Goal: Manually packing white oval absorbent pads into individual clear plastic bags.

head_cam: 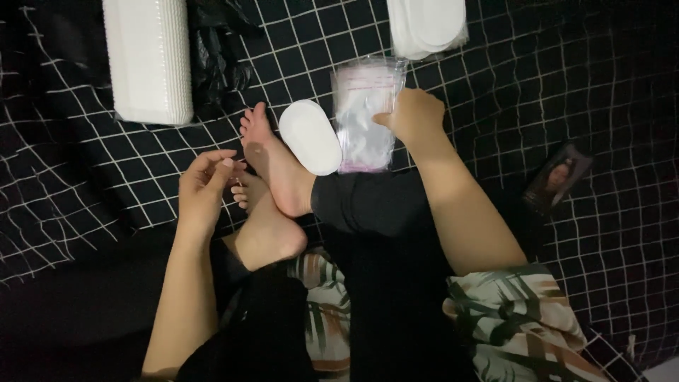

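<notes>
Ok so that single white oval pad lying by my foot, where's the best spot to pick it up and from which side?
Probably pinch the white oval pad at its upper narrow end. It lies flat on the checked cloth, so slide a fingertip under the thin rim. Come from above and the right: the foot crowds its left side, and the right hand, now on the clear bags, is closest.

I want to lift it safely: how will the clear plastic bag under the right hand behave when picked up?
The clear plastic bag looks thin and crinkled, so it is probably floppy and light. Its glossy film may slip in the right hand. Flat on the checked cloth, it should not roll.
</notes>
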